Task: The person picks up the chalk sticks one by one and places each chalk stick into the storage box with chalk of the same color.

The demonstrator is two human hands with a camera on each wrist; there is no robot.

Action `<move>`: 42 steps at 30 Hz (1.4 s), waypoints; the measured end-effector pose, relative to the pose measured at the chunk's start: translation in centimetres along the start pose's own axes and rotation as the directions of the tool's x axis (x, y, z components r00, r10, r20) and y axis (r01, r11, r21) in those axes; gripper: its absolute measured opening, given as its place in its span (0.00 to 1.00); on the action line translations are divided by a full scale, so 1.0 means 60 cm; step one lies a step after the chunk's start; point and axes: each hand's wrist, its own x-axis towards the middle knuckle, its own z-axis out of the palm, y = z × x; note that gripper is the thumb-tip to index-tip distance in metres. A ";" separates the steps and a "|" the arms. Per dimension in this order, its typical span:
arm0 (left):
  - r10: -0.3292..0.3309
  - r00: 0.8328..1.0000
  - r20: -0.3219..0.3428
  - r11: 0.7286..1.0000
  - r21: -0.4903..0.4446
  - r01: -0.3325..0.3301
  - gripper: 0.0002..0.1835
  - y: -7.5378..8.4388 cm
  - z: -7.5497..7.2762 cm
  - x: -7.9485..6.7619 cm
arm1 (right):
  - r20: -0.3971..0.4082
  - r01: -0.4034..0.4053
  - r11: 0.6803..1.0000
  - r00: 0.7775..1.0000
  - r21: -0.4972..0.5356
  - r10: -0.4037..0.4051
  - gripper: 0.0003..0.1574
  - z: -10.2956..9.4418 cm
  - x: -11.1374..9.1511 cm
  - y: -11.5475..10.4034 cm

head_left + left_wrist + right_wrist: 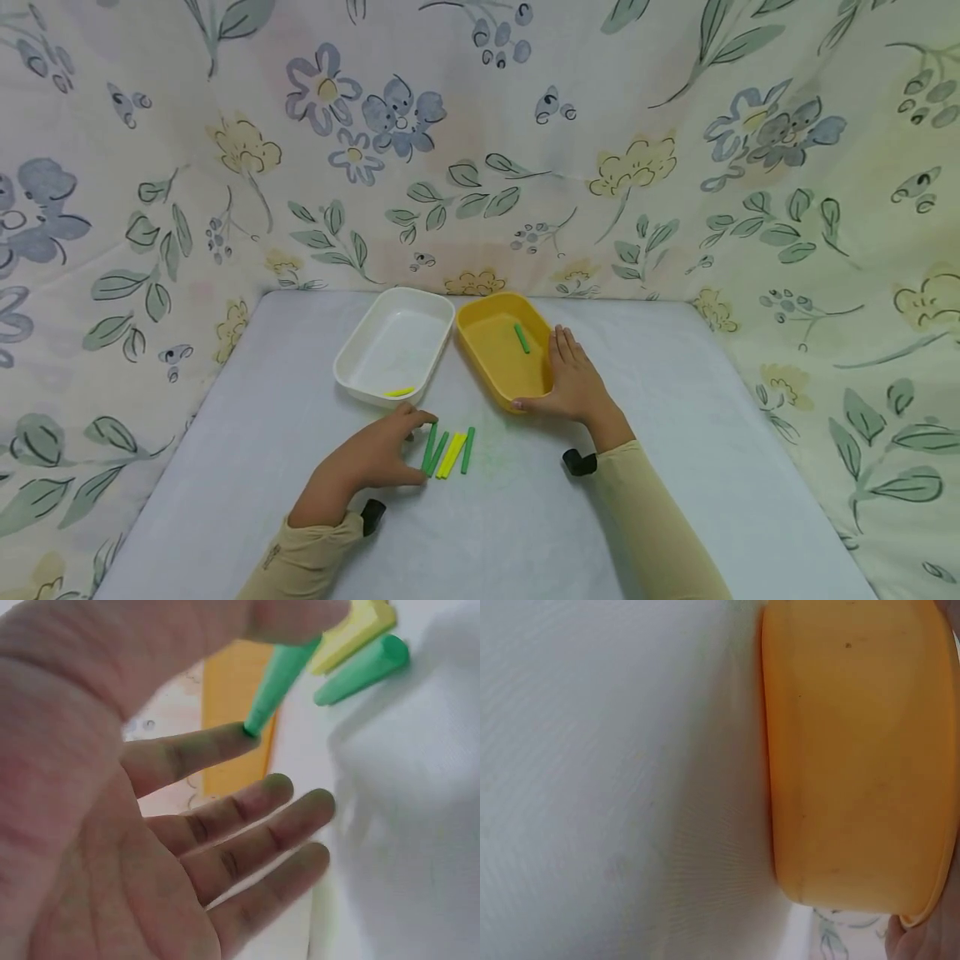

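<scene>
Pale floral fabric, printed with blue and yellow blossoms and green leaves, behind and along both sides of a worktop draped in white cloth. Toward the far edge, close together, two round-cornered rectangular trays: a shallow white tray on the left, a yellow-orange tray on the right. Inside the white tray, close to the near wall, one short, slim yellow stick. Inside the yellow-orange tray, lying aslant toward the right side, a short, slim green stick.

Nearer, on the white cloth, a loose row of similar sticks. From left to right: a pinched green stick, a second green stick just beside, a pair of bright yellow sticks side by side, then a third green stick.

Left hand at the left end of the row, pinching the first stick lengthwise between thumb and index fingertip; other three fingers extended and slightly apart. Hard to tell whether lifted or touching the cloth. Right hand at the near right corner of the yellow-orange tray, fingers straight and close together along the right side, thumb stretched out to the near rim. Beige sleeves on both arms, with a small black device at each wrist.
</scene>
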 end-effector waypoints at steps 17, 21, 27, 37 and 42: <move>0.055 0.977 -0.207 0.995 -0.074 -0.072 0.45 0.023 -0.027 0.020 | -0.006 -0.001 1.000 1.000 0.001 0.001 0.99 -0.001 0.001 0.001; 0.052 0.972 -0.231 0.991 -0.108 -0.079 0.46 0.030 -0.032 0.029 | 0.007 -0.009 1.000 1.000 0.003 0.009 1.00 -0.002 0.002 0.000; 0.032 0.974 -0.224 0.992 -0.108 -0.058 0.46 0.040 -0.028 0.050 | 0.001 -0.017 1.000 1.000 0.009 0.017 0.99 -0.002 0.001 -0.003; 0.023 0.960 -0.279 0.998 -0.055 -0.039 0.46 0.054 -0.026 0.094 | -0.004 -0.011 1.000 1.000 0.018 0.012 0.99 0.002 0.005 -0.003; 0.050 0.961 -0.270 0.997 -0.039 -0.063 0.46 0.065 -0.024 0.125 | -0.010 -0.001 1.000 1.000 0.013 0.001 0.98 0.005 0.001 -0.004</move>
